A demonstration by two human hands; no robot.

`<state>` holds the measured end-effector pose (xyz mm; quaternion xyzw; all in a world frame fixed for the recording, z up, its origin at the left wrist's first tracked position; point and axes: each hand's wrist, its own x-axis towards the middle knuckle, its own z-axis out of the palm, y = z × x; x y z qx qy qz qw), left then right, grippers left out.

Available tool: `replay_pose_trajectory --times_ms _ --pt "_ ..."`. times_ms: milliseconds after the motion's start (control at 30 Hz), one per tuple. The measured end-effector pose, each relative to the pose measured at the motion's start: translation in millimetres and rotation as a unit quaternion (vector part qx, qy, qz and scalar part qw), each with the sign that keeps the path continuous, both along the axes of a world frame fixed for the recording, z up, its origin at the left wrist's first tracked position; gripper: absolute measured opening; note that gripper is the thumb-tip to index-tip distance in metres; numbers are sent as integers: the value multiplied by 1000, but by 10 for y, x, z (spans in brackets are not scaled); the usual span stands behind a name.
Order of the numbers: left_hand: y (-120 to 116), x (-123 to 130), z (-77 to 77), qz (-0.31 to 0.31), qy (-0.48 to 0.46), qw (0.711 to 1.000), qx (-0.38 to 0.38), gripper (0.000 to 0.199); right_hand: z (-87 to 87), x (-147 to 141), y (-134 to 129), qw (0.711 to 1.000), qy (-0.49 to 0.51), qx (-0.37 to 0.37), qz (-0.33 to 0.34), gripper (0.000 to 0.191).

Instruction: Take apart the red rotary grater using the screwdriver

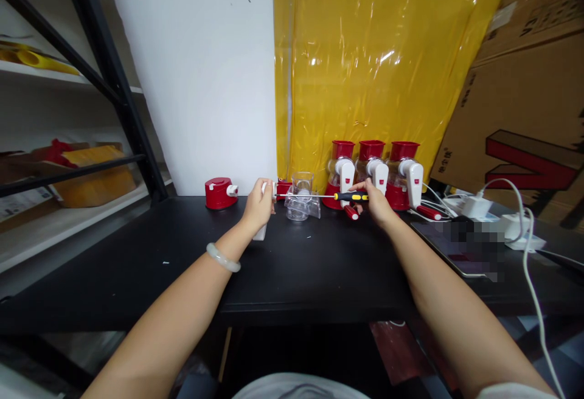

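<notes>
Two things are gripped over the tabletop: a white crank handle by the closed left hand, and a screwdriver, pointed at it, by the closed right hand. If tilted, the tip might be slipped and the clear plastic parts behind be knocked.

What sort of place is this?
Probably a small workshop or stockroom assembly corner. A screwdriver is in use-ready grip in the right hand, three red-and-white cranked devices stand lined up on a black table, and loaded shelving stands at left.
</notes>
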<state>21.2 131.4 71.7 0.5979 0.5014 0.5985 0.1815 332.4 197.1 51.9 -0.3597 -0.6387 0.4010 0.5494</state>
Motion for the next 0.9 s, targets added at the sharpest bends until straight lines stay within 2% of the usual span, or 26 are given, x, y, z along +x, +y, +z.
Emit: replay_pose_trajectory --times_ms 100,333,733,800,900 --pt "-7 3 7 2 -4 1000 -4 30 29 -20 -43 999 -31 23 -19 49" --pt "6 -6 3 1 -6 1000 -10 29 44 -67 -46 998 57 -7 1 44" --pt "-11 9 -7 -10 2 1000 0 30 44 -52 -99 988 128 -36 74 45" --pt "-20 18 -6 -12 9 1000 2 31 37 -45 -68 990 125 -33 59 42" --pt "-22 20 -9 -13 16 1000 5 31 9 -47 1 996 79 -26 -1 45"
